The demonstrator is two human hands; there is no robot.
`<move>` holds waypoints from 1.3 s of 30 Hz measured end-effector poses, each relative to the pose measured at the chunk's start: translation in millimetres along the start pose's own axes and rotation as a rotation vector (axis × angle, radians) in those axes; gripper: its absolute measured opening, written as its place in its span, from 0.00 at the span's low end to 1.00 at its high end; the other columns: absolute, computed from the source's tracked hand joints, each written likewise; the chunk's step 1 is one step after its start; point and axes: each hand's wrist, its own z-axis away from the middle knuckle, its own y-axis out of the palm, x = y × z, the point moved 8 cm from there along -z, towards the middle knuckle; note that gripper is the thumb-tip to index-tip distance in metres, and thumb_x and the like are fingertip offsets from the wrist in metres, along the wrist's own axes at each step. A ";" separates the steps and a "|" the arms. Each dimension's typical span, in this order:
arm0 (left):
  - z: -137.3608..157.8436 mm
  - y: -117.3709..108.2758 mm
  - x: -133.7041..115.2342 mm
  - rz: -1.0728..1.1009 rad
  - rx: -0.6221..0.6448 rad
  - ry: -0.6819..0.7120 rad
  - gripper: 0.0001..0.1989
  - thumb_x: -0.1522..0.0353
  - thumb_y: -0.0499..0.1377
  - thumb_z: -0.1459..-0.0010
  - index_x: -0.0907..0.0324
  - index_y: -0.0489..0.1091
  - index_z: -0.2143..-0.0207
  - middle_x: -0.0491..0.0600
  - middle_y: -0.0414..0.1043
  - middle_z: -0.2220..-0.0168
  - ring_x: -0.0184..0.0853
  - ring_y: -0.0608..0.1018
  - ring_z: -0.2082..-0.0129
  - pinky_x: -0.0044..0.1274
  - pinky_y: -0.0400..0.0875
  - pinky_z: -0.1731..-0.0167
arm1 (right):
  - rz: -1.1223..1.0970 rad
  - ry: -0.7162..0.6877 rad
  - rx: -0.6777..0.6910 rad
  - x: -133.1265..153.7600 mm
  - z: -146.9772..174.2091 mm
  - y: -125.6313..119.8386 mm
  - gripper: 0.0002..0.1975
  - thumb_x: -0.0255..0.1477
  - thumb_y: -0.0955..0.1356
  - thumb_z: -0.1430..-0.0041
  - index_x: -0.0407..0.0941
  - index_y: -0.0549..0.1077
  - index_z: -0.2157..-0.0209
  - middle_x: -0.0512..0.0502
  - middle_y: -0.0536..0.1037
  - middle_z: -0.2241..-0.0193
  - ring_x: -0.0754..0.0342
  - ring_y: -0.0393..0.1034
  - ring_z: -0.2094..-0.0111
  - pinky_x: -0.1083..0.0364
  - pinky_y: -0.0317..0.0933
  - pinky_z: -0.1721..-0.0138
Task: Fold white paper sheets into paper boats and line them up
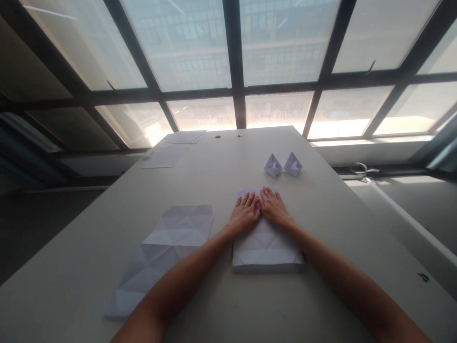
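Under both my hands lies a creased white sheet of paper [266,243], its near edge lifted slightly off the table. My left hand [245,212] rests flat on its far part, fingers stretched forward. Beside it, my right hand [273,207] also presses flat on the sheet, fingers extended, the thumbs close together. Part of the paper's far end is covered by the hands. To the left, partly behind my left forearm, is another white sheet [174,233] with a grid of fold lines. Past my right hand stand two folded paper boats [273,166].
More white sheets [160,157] lie at the table's far left, with a stack [187,136] behind them. Near the far edge of the white table [228,176] is a small dark round spot [217,136]. Large windows [200,43] rise beyond it.
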 end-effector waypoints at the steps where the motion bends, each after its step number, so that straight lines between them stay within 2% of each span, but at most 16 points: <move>1: 0.1 0.3 0.3 0.002 -0.008 0.000 0.30 0.58 0.44 0.32 0.60 0.52 0.32 0.57 0.48 0.30 0.47 0.49 0.30 0.44 0.42 0.34 | 0.021 0.029 -0.013 -9.4 1.3 -3.0 0.29 0.38 0.53 0.29 0.38 0.56 0.33 0.36 0.53 0.32 0.45 0.43 0.31 0.42 0.35 0.33; 6: 1.4 -2.7 11.3 0.017 -0.041 -0.077 0.33 0.56 0.47 0.34 0.64 0.52 0.32 0.59 0.47 0.30 0.49 0.49 0.30 0.43 0.41 0.34 | 0.107 0.110 -0.035 -40.3 9.6 -14.9 0.31 0.36 0.54 0.31 0.35 0.53 0.33 0.35 0.51 0.31 0.45 0.42 0.31 0.40 0.33 0.33; 12: 1.6 -10.5 41.7 0.045 -0.064 -0.246 0.30 0.61 0.45 0.33 0.65 0.53 0.33 0.62 0.48 0.31 0.49 0.52 0.31 0.45 0.43 0.35 | 0.133 0.113 -0.030 -53.8 13.7 -19.7 0.30 0.35 0.55 0.32 0.37 0.53 0.32 0.36 0.52 0.31 0.45 0.43 0.31 0.39 0.33 0.33; 16: -1.2 -16.8 48.7 0.061 -0.093 -0.276 0.27 0.63 0.45 0.33 0.64 0.55 0.34 0.61 0.51 0.32 0.49 0.53 0.31 0.47 0.44 0.35 | 0.116 0.110 -0.063 -58.4 12.8 -22.0 0.30 0.35 0.55 0.32 0.35 0.55 0.33 0.35 0.54 0.32 0.45 0.45 0.31 0.41 0.35 0.33; 18: -2.6 -24.5 42.9 0.051 -0.140 -0.249 0.27 0.65 0.44 0.32 0.63 0.55 0.34 0.59 0.52 0.32 0.47 0.53 0.31 0.45 0.44 0.34 | 0.104 0.120 -0.123 -58.3 14.1 -28.8 0.29 0.34 0.55 0.32 0.35 0.57 0.34 0.34 0.55 0.33 0.45 0.46 0.32 0.42 0.39 0.34; 20: -3.5 -31.6 28.4 0.027 -0.179 -0.156 0.26 0.66 0.43 0.32 0.61 0.55 0.33 0.55 0.51 0.31 0.42 0.52 0.30 0.41 0.42 0.33 | 0.108 0.106 -0.209 -52.3 18.1 -39.6 0.28 0.33 0.56 0.32 0.35 0.60 0.35 0.34 0.57 0.33 0.45 0.47 0.32 0.42 0.40 0.34; 22: -3.1 -31.2 10.3 0.003 -0.151 -0.036 0.26 0.66 0.43 0.32 0.59 0.55 0.33 0.51 0.51 0.31 0.37 0.51 0.30 0.37 0.42 0.32 | 0.128 0.062 -0.292 -39.0 24.8 -50.1 0.26 0.29 0.56 0.33 0.36 0.63 0.37 0.33 0.58 0.34 0.44 0.46 0.32 0.41 0.39 0.34; 24: -1.3 -24.2 -2.5 -0.015 -0.077 0.037 0.26 0.65 0.43 0.32 0.59 0.55 0.33 0.50 0.52 0.31 0.37 0.52 0.30 0.37 0.44 0.32 | 0.138 0.004 -0.329 -21.3 32.1 -54.0 0.26 0.26 0.56 0.34 0.36 0.63 0.37 0.34 0.58 0.34 0.45 0.44 0.31 0.42 0.37 0.33; 26: 0.5 -16.2 -7.6 -0.031 -0.011 0.059 0.26 0.64 0.43 0.31 0.59 0.54 0.33 0.51 0.51 0.31 0.40 0.52 0.30 0.39 0.47 0.33 | 0.119 -0.073 -0.281 -2.2 36.8 -47.0 0.26 0.25 0.56 0.34 0.37 0.63 0.37 0.36 0.57 0.33 0.47 0.42 0.31 0.44 0.37 0.32; 30: 1.3 -8.7 -4.3 -0.045 0.041 0.038 0.27 0.61 0.40 0.30 0.59 0.51 0.32 0.51 0.49 0.30 0.42 0.51 0.30 0.40 0.48 0.34 | 0.082 -0.145 -0.041 15.9 37.5 -15.0 0.27 0.31 0.54 0.31 0.39 0.58 0.34 0.38 0.55 0.32 0.46 0.45 0.31 0.44 0.40 0.33; 33: 0.4 -8.2 -1.0 -0.056 0.053 0.021 0.27 0.61 0.39 0.30 0.58 0.51 0.32 0.50 0.48 0.30 0.41 0.50 0.30 0.39 0.46 0.33 | 0.109 -0.107 0.020 5.3 33.4 -5.8 0.29 0.34 0.55 0.31 0.39 0.55 0.32 0.37 0.53 0.32 0.45 0.44 0.31 0.42 0.38 0.33; 39: -2.2 -8.1 0.7 -0.066 0.055 0.010 0.28 0.58 0.41 0.30 0.57 0.51 0.32 0.49 0.48 0.30 0.42 0.51 0.30 0.39 0.45 0.33 | 0.166 0.039 0.032 -34.2 22.9 -14.4 0.29 0.37 0.54 0.30 0.40 0.55 0.32 0.38 0.50 0.31 0.45 0.42 0.31 0.40 0.36 0.33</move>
